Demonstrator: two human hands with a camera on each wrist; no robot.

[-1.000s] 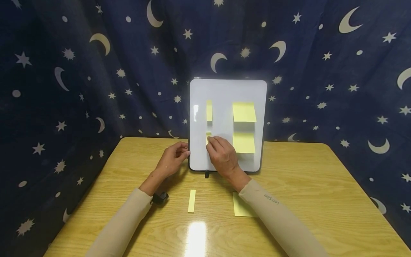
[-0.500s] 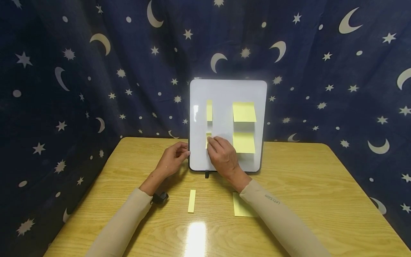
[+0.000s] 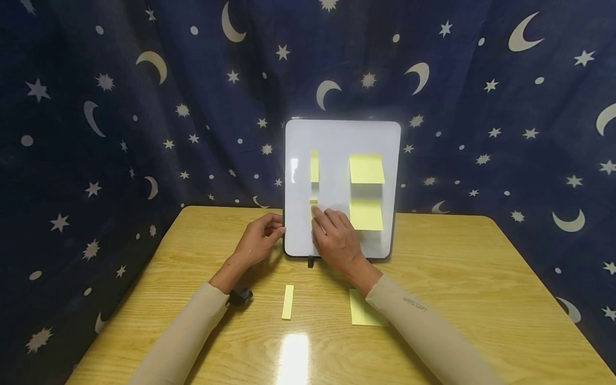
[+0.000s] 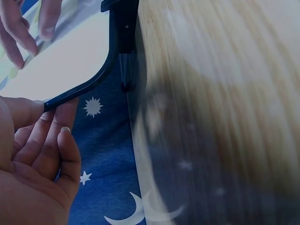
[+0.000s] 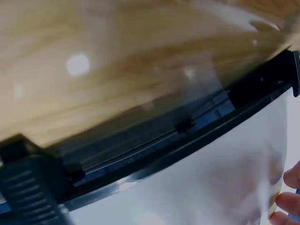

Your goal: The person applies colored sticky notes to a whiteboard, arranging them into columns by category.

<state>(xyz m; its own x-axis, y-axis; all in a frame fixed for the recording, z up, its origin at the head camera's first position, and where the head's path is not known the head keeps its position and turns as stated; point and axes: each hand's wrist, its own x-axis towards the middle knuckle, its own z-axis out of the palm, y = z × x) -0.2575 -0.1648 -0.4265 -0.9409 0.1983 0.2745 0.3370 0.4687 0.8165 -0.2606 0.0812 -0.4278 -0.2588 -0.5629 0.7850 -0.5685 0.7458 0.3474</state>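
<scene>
Whiteboard (image 3: 337, 133): four yellow notes; table (image 3: 457, 278): two; hands: two.

Both arms stretched forward in snug beige sleeves, forearms converging toward the middle. Left hand (image 3: 260, 236) raised off the surface, wrist slightly bent, fingers curled, fingertips and thumb closed on a thin dark edge, as seen from the left wrist view (image 4: 35, 154). Right hand (image 3: 337, 235) held a little higher, palm facing forward, back of the hand toward the head camera, fingers extended and close together, index fingertip pressed flat. Right wrist straight, in line with its forearm. Only a few right fingertips (image 5: 288, 197) visible at the edge of the right wrist view.
</scene>
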